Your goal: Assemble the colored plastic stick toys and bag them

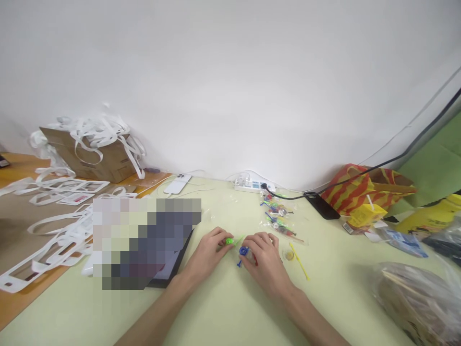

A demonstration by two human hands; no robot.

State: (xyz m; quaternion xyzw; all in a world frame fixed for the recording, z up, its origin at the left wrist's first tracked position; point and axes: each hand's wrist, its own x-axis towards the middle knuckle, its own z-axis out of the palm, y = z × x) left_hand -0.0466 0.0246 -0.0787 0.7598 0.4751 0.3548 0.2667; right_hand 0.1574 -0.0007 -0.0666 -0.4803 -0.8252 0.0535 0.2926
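Note:
My left hand (212,245) pinches a small bright green plastic piece (229,241) between thumb and fingertips, just above the pale green tabletop (230,307). Close beside it, my right hand (264,252) grips a blue round plastic piece (244,251) with a spiral-like face. A blue stick-like part (239,263) shows below that piece, and a bit of red (256,260) peeks out under my right fingers. To the right of this hand lie a thin yellow plastic stick (299,262) and a small round clear-and-yellowish piece (289,254). My fingers hide part of what is held.
Clear bags of colourful plastic parts (279,223) lie beyond my right hand, before a power strip (254,184). Left are a dark-screened device (176,262), a white phone (177,184) and white straps (54,250). Right are a black phone (322,205), a juice carton (365,216) and a plastic bag (414,298).

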